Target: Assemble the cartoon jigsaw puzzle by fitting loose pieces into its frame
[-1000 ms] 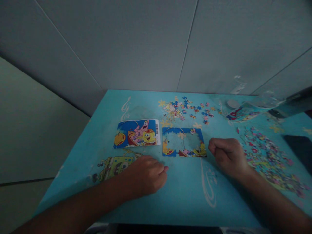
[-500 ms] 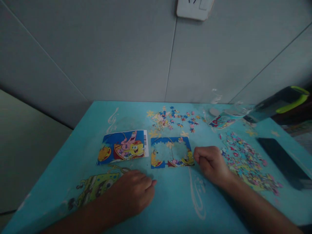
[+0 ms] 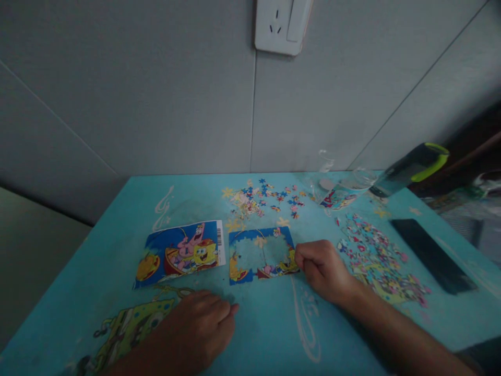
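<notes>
My left hand (image 3: 203, 326) rests as a fist on the table, below the picture card and over part of a printed cartoon figure. My right hand (image 3: 323, 269), also a fist, lies against the right edge of a partly assembled jigsaw puzzle (image 3: 239, 236). Nothing shows in either hand. The puzzle's blue border is joined, with an open middle and a gap along the bottom edge. Left of it lies the picture card (image 3: 188, 251), showing a yellow sponge and a pink starfish in a boat. Loose puzzle pieces (image 3: 250, 201) are scattered behind the puzzle.
Right of my right hand spreads a larger pile of mixed pieces (image 3: 376, 250), with a dark flat box (image 3: 432, 256) beyond it. Behind stand a clear plastic tub (image 3: 346, 194) and a dark tilted bottle (image 3: 407, 167) with a green rim. A wall socket (image 3: 282, 26) is above.
My view has turned up and to the right, so the table's things appear lower and farther left. Both fists stay in nearly the same places beside the puzzle and card.
</notes>
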Available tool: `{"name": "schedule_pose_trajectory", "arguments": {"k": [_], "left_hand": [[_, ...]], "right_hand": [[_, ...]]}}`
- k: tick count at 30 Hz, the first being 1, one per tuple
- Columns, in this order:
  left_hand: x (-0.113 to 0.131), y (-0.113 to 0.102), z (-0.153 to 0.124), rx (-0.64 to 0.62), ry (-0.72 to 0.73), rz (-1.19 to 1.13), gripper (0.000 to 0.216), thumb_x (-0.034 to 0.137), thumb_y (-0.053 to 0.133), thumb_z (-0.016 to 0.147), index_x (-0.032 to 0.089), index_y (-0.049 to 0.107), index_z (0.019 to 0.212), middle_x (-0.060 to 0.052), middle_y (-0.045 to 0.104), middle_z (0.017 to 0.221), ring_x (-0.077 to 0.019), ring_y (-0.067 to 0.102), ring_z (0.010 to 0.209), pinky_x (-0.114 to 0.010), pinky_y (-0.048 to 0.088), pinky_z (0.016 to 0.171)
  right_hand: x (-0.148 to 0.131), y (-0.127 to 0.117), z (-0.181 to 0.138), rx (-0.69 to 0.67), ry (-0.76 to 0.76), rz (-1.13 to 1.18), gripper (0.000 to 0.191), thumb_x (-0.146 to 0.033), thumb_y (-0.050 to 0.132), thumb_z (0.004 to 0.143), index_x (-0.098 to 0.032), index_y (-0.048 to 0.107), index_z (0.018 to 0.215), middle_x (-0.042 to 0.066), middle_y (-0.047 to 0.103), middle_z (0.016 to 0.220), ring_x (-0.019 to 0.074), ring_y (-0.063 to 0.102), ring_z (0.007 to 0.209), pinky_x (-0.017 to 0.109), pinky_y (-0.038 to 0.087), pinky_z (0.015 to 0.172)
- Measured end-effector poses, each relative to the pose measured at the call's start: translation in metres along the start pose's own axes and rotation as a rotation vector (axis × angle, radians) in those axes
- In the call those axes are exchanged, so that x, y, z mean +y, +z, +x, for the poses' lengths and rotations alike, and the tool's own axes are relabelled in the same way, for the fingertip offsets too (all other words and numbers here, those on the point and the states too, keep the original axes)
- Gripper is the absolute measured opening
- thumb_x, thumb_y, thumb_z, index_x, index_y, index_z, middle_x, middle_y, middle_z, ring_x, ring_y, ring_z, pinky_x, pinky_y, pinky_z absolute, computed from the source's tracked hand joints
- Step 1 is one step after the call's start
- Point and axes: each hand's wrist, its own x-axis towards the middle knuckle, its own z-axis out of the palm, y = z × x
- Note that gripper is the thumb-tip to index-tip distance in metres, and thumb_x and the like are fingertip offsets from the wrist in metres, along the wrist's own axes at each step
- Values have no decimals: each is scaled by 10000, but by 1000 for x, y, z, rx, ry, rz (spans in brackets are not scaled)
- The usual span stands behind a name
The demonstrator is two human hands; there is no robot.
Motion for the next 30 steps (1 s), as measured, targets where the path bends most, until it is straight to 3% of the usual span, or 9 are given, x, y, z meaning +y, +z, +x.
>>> {"name": "schedule_pose_trajectory", "arguments": {"k": [20, 30], "left_hand": [[-2, -2, 4, 36, 9, 19, 432, 30, 306, 1029, 183, 560, 714, 9, 591, 622, -152, 566, 527, -308, 448, 505], [-1, -2, 3, -12, 17, 12, 406, 18, 321, 1016, 182, 558, 730, 11, 580, 624, -154, 564, 534, -309, 444, 513]], "right_hand": [[0, 0, -2, -33, -1, 8, 208, -25, 379, 659, -216, 451, 622, -53, 426, 543, 93, 394, 487, 235, 281, 522], [0, 1, -1, -39, -10, 11, 212, -21, 380, 668, -216, 453, 628, -54, 430, 544, 91, 393, 485, 234, 275, 518]]}}
